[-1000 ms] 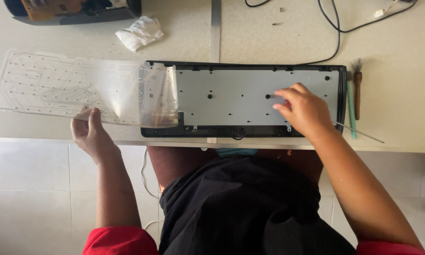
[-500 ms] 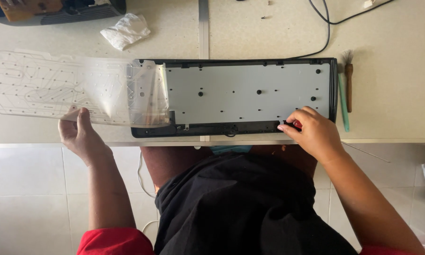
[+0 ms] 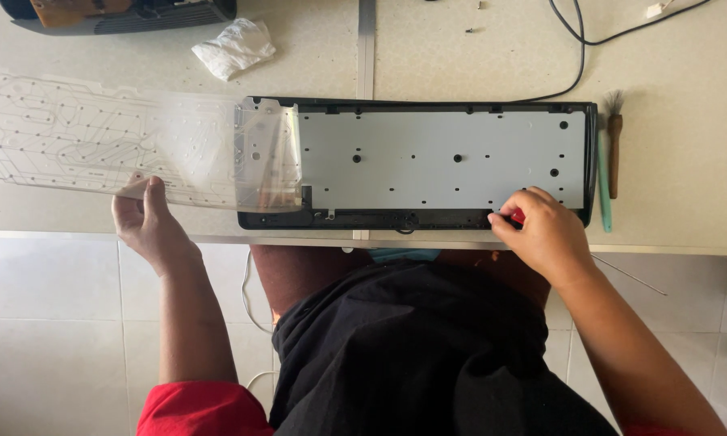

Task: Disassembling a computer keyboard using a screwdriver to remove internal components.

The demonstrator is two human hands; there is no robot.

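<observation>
**Holding the see-through sheet and the open keyboard**

Sliding down, my right hand [image 3: 541,234] has left the middle of the grey plate and now sits at the near edge of the keyboard [image 3: 436,161]. Its fingers are curled and pinch something small and red [image 3: 515,216] (I cannot tell what it is). My left hand [image 3: 147,222] has stayed at the near edge of the clear sheet [image 3: 113,137], fingers flat and pressed together under it.

The keyboard lies open in front of me, near the edge of the table [image 3: 460,56]. It has a black frame and a flat grey metal plate with little holes. The clear sheet has thin lines drawn all over it. One end lies on the left part of the keyboard, and the rest sticks out to the left.

The table is pale and speckled. A small brush [image 3: 614,145] and a green stick [image 3: 603,182] lie just beside the keyboard on the right. A crumpled white tissue [image 3: 234,47] and a black cable [image 3: 573,48] lie farther back. Below the table there are pale floor tiles.
</observation>
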